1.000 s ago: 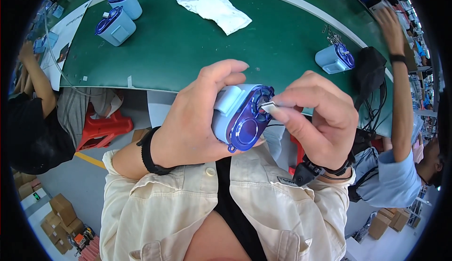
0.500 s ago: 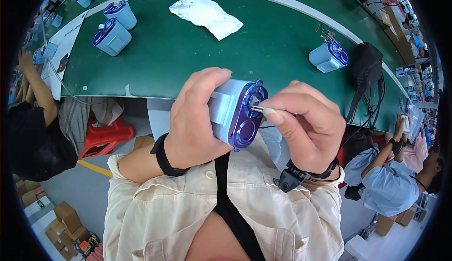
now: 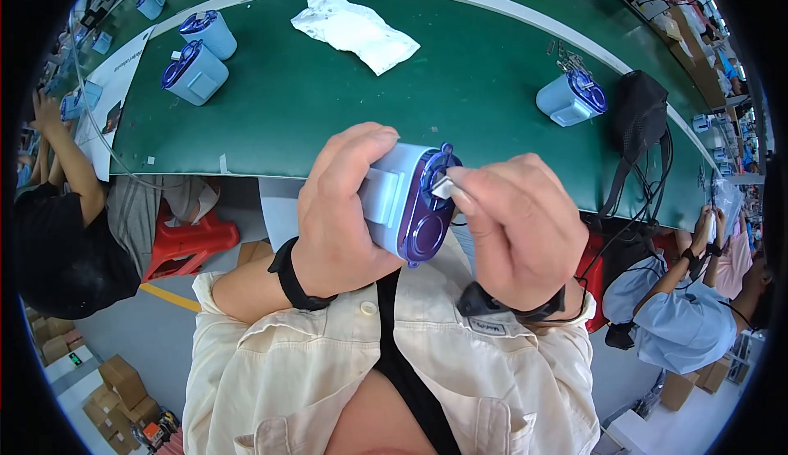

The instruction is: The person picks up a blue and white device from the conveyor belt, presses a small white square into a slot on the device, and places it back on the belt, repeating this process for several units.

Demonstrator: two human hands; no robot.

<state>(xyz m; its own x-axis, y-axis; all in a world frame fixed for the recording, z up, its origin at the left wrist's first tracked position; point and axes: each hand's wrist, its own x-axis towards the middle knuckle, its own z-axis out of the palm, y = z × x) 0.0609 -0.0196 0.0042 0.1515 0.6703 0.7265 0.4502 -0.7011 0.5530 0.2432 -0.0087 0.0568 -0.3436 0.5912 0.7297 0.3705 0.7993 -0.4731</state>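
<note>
The left hand (image 3: 336, 209) wraps the side of a light-blue, rounded plastic container (image 3: 382, 196), thumb low and fingers over the top. The right hand (image 3: 525, 229) pinches a small, flat silver-white piece (image 3: 444, 187) between thumb and forefinger, at the round recess of the container's glossy purple-blue lid (image 3: 424, 237). Whether the piece sits in the recess or just before it, the fingertips hide.

The likeliest trouble is a dropped piece: it is small and smooth-looking, only the fingertips bear it, and the container is held near the table's edge, so it might fall towards the lap or floor. A crooked push could jam it or scratch the lid, and a loose left-hand grip could let the container turn under that push.

The container lies between the hands, tipped over so that its lid faces the right hand; its body rests against the left palm.

Beyond the container is the green tabletop (image 3: 279, 110), with a crumpled white packet (image 3: 357, 34) farther off. Beyond the container to the left stand two similar blue containers (image 3: 201, 81); beyond it to the right are another blue container (image 3: 566, 102), a heap of small metal parts (image 3: 568, 61) and a black fabric bag (image 3: 640, 110).
</note>
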